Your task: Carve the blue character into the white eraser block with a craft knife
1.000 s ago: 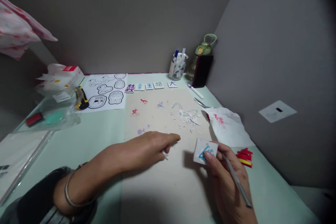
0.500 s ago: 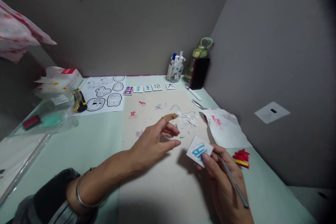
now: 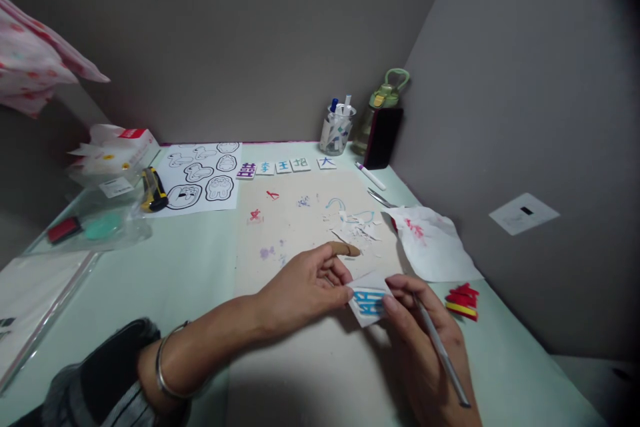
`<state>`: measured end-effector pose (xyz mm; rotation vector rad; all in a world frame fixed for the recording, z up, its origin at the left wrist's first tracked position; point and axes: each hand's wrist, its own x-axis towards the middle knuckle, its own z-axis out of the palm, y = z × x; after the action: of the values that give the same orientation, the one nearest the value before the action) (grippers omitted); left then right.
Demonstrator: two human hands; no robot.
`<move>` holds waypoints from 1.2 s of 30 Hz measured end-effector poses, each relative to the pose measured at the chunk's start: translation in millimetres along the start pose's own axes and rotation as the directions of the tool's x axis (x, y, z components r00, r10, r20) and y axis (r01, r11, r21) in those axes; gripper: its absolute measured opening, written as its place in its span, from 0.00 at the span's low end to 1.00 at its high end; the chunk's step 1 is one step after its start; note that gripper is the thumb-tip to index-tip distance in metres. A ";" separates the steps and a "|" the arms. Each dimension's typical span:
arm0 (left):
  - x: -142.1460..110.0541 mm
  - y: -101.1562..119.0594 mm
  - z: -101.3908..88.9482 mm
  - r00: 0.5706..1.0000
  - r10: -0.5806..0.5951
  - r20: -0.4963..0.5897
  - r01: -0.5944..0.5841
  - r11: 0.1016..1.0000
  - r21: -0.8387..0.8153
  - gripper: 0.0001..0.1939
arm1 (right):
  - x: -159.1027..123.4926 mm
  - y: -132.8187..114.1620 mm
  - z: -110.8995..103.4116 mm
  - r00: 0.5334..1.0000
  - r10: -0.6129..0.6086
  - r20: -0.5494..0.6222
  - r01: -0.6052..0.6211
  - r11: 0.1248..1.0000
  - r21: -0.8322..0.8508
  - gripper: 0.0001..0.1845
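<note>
Between my two hands is a small white square tile (image 3: 367,321) bearing a blue character in strokes. My left hand (image 3: 317,283) pinches its left corner between thumb and curled fingers, the index finger stretched out above. Its right edge is gripped by the thumb and fingers of my right hand (image 3: 430,333). A thin grey metal-looking rod, perhaps a craft knife handle (image 3: 443,353), also lies across the right hand; its far tip is hidden. Beyond the tile, white shavings (image 3: 357,232) are scattered on the beige board (image 3: 295,373).
A row of character tiles (image 3: 283,167) lies at the back, near a cup of pens (image 3: 337,130), a bottle (image 3: 383,97) and a phone (image 3: 384,139). Rightward are a stained paper (image 3: 440,250) and red strips (image 3: 463,300). A yellow-black cutter (image 3: 153,190) lies left on a printed sheet (image 3: 213,210).
My left hand has come down and right from over the shavings and now takes the tile's left corner. The tile has turned and moved slightly lower, the right hand still holding it.
</note>
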<state>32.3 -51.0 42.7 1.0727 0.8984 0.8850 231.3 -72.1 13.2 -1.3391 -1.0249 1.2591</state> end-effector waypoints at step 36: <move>2.1 -3.8 -7.0 0.996 0.079 -0.045 -0.083 0.991 -0.103 0.22 | -2.8 -7.2 6.1 0.990 -0.123 0.065 0.129 0.988 -0.084 0.17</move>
<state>27.2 -47.6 37.1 1.0091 0.8381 1.0138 225.3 -73.1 20.9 -1.2881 -1.2006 1.1768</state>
